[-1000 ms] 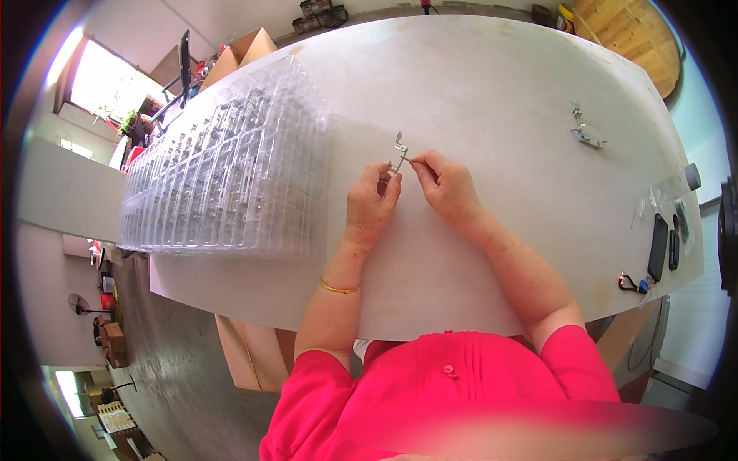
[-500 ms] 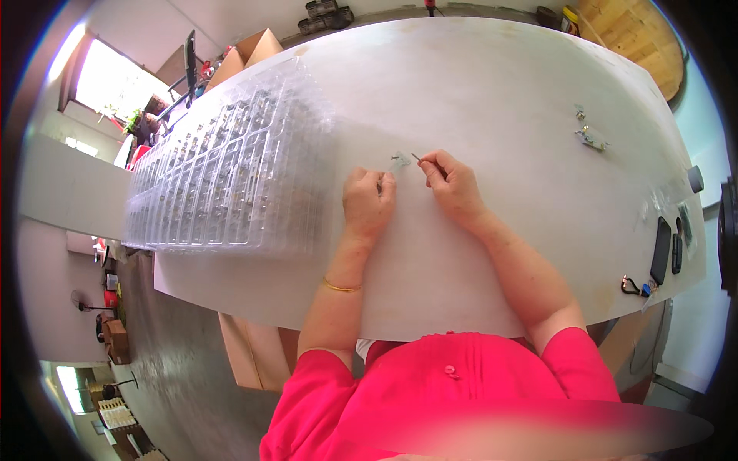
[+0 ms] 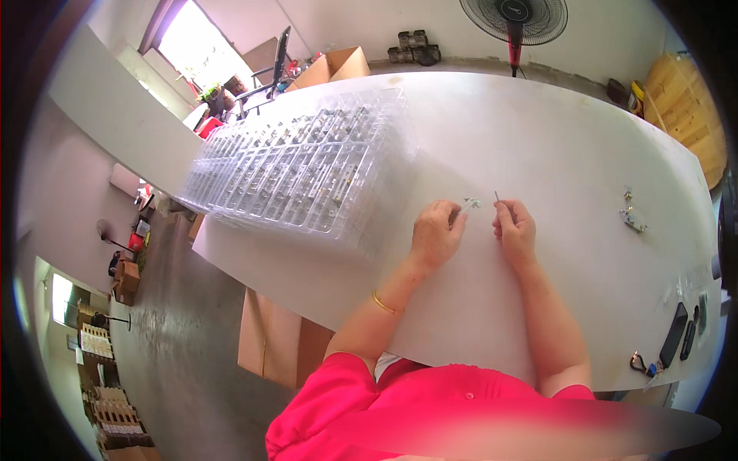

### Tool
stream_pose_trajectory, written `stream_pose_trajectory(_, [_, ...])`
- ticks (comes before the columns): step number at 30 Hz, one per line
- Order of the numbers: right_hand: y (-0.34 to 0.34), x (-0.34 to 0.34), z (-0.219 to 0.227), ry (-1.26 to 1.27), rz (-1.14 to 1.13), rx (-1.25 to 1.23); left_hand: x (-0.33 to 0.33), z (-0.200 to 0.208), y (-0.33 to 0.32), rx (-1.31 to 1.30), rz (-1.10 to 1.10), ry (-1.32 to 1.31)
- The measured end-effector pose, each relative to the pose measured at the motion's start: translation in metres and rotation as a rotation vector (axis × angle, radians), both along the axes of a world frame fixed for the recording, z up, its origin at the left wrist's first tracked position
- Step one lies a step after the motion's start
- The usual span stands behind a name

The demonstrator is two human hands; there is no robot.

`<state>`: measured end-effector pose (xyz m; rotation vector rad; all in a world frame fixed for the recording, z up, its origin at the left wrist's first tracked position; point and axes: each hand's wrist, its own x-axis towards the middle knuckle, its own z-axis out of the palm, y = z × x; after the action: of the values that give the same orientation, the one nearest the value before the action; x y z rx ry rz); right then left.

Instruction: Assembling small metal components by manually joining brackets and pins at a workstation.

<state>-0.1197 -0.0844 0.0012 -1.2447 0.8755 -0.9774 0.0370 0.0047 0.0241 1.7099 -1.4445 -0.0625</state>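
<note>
My left hand [image 3: 435, 237] is closed in a pinch on a small silvery metal part [image 3: 471, 203], whose end sticks out past the thumb and forefinger. A short gap to the right, my right hand [image 3: 516, 229] pinches a thin dark rod [image 3: 496, 197] that points up and away. The rod and the metal part are apart. Both hands are just above the white table [image 3: 461, 307]. To their left lies a stack of clear plastic trays [image 3: 323, 188], its many compartments filled with small metal parts. More small metal pieces [image 3: 634, 219] lie loose at the right.
Near the right edge are a black phone-like slab [image 3: 673, 335], a slim black object [image 3: 688, 339] and a dark looped cord [image 3: 637, 363]. A cardboard box [image 3: 280, 338] stands below the table's front edge. Beyond the far edge stand an open carton [image 3: 342, 65] and a fan [image 3: 513, 19].
The view has swung, so table, trays and hands all sit further right and lower in the picture. The right hand's rod now points more upright. Both hands keep their pinch.
</note>
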Motion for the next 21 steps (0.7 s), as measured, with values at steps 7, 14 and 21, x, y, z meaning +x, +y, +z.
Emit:
stream_pose_trajectory(7, [0.000, 0.000, 0.002, -0.080, 0.011, 0.010, -0.027, 0.139, 0.060, -0.081, -0.114, 0.047])
stream_pose_trajectory(14, [-0.005, -0.001, -0.004, -0.009, 0.022, -0.038, 0.053, 0.214, 0.037, 0.064, 0.187, 0.015])
stream_pose_trajectory(21, [-0.002, 0.004, -0.005, 0.018, 0.035, -0.084, 0.167, 0.193, -0.044, 0.258, 0.304, -0.006])
